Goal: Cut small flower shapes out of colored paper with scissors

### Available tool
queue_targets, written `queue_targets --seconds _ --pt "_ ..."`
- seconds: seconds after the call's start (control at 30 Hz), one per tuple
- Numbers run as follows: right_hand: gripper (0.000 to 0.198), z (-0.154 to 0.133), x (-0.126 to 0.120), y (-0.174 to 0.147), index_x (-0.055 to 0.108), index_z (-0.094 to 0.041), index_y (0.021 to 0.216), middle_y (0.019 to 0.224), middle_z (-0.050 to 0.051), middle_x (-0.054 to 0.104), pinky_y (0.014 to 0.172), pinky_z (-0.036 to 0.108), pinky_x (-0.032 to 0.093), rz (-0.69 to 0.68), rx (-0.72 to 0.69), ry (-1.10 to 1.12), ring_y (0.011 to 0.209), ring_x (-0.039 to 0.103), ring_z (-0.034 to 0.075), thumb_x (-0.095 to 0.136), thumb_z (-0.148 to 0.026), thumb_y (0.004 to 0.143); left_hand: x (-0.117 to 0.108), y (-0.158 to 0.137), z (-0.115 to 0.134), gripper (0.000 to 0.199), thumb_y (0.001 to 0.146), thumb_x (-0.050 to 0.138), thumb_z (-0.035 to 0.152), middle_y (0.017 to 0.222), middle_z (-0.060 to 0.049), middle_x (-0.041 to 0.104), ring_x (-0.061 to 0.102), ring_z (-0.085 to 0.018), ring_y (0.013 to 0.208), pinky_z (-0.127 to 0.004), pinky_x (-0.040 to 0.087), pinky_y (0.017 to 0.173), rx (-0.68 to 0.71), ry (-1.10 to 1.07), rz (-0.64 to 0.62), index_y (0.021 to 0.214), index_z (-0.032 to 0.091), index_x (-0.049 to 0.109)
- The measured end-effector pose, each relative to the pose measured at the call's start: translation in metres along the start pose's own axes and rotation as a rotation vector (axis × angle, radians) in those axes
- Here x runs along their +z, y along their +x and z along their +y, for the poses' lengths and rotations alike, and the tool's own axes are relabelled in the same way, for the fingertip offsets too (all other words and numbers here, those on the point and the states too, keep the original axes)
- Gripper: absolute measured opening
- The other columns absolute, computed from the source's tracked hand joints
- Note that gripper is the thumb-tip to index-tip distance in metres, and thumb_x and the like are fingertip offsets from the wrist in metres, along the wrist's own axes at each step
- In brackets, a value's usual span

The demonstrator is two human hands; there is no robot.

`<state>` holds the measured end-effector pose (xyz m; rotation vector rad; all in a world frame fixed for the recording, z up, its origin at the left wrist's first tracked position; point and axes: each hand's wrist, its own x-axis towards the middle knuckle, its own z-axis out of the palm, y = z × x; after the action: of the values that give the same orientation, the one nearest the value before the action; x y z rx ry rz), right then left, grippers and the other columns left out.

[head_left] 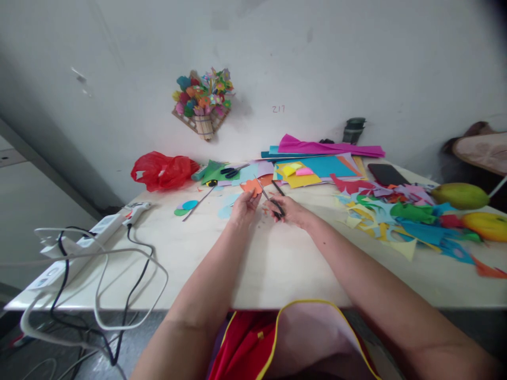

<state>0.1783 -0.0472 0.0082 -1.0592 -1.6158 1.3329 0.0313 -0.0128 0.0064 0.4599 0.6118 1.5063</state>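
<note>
My left hand (pixel 245 207) pinches a small piece of orange paper (pixel 251 186) with a scalloped edge, above the middle of the table. In my right hand (pixel 290 211) is a pair of black-handled scissors (pixel 278 208), its blades pointing up and left beside the orange paper. Whether the blades touch the paper I cannot tell. Tiny orange snippets lie under the hands. Light blue paper circles (pixel 225 212) rest just left of my left hand. Farther left are a blue paper circle (pixel 190 205) and a green paper circle (pixel 181 212).
Behind the hands lie a second pair of scissors (pixel 233 171), a red plastic bag (pixel 162 171) and stacked coloured paper (pixel 336 167). Paper scraps (pixel 396 221), a phone (pixel 386 174) and a mango-like fruit (pixel 459 196) are on the right. A power strip (pixel 79 248) with cables occupies the left edge.
</note>
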Motion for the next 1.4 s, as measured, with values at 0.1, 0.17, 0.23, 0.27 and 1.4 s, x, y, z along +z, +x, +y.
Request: queue_targets --seconds 0.1,0.17,0.23,0.27,1.4 --pt "0.019 -0.002 0.001 -0.001 0.058 -0.016 0.083 0.058 -0.004 0.056 0.033 0.016 0.028 0.002 0.001 0.000 0.041 0.051 0.006 0.057 -0.035 0.087 0.001 0.000 0.000 0.013 0.076 0.058 0.001 0.092 -0.009 0.071 0.065 -0.020 0.104 -0.024 0.055 0.081 0.001 0.003 0.005 0.078 0.013 0.063" --pt "0.019 -0.002 0.001 -0.002 0.058 -0.016 0.084 0.058 -0.003 0.056 0.033 0.016 0.028 0.001 0.001 0.002 0.042 0.051 0.006 0.056 -0.035 0.087 0.001 -0.001 0.000 0.013 0.075 0.059 0.001 0.093 -0.009 0.071 0.065 -0.020 0.104 -0.025 0.055 0.082 0.003 0.004 0.002 0.078 0.013 0.063" --pt "0.020 -0.001 0.001 -0.001 0.058 -0.015 0.085 0.058 -0.003 0.056 0.033 0.016 0.028 0.000 0.004 0.004 0.042 0.052 0.007 0.056 -0.036 0.087 0.001 -0.001 0.000 0.014 0.075 0.059 0.001 0.094 -0.009 0.071 0.064 -0.020 0.105 -0.026 0.055 0.083 0.008 0.001 -0.011 0.079 0.014 0.064" --pt "0.021 0.000 0.001 -0.001 0.058 -0.015 0.086 0.059 -0.003 0.056 0.033 0.016 0.029 -0.001 0.002 0.005 0.042 0.052 0.007 0.056 -0.036 0.087 0.000 -0.001 0.000 0.014 0.075 0.059 0.001 0.095 -0.008 0.071 0.064 -0.020 0.105 -0.026 0.055 0.083 0.011 -0.001 -0.020 0.080 0.014 0.064" --pt "0.013 -0.013 0.006 -0.006 0.055 -0.016 0.077 0.051 -0.004 0.052 0.031 0.018 0.023 0.054 0.057 0.004 0.037 0.046 0.007 0.060 -0.025 0.084 0.000 0.002 0.001 0.014 0.073 0.058 0.001 0.072 -0.004 0.068 0.068 -0.019 0.094 -0.028 0.054 0.083 -0.017 -0.005 0.043 0.074 0.015 0.059"
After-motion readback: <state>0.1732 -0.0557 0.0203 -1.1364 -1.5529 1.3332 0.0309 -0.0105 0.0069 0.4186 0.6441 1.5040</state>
